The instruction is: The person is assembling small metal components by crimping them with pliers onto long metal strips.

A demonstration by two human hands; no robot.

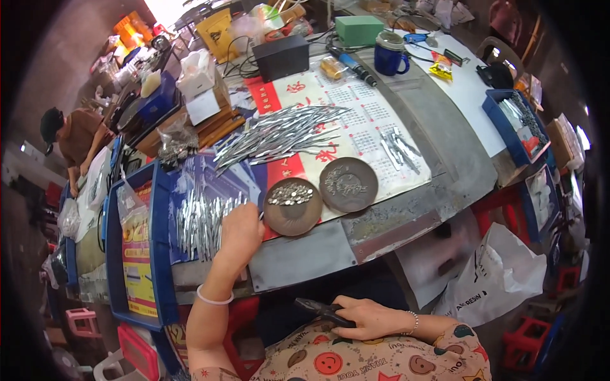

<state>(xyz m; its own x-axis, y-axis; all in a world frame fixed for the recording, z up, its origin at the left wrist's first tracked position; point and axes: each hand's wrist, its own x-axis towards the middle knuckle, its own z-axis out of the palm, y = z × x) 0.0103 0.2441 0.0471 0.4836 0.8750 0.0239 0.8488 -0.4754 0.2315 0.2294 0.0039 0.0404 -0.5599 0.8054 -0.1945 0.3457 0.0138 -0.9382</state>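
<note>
My left hand (241, 227) is closed above the table's near edge, between a row of thin silver metal strips (202, 223) and a round dark dish (291, 223). What its fingers hold, if anything, is too small to make out. Small shiny discs (291, 194) lie in that dish. A second round dish (348, 202), right beside it, holds fine metal bits (343, 182). Close to my body, my right hand (370, 317) grips dark pliers (316, 307), their jaws pointing left. Farther back, a large heap of silver strips (279, 132) is spread over a printed calendar sheet (375, 117).
A blue tray (166, 254) stands at the left, a blue bin of metal parts (508, 149) at the right. A blue mug (389, 56), a black box (281, 57) and a pen-shaped tool (352, 65) sit at the back. Another person (82, 136) works far left.
</note>
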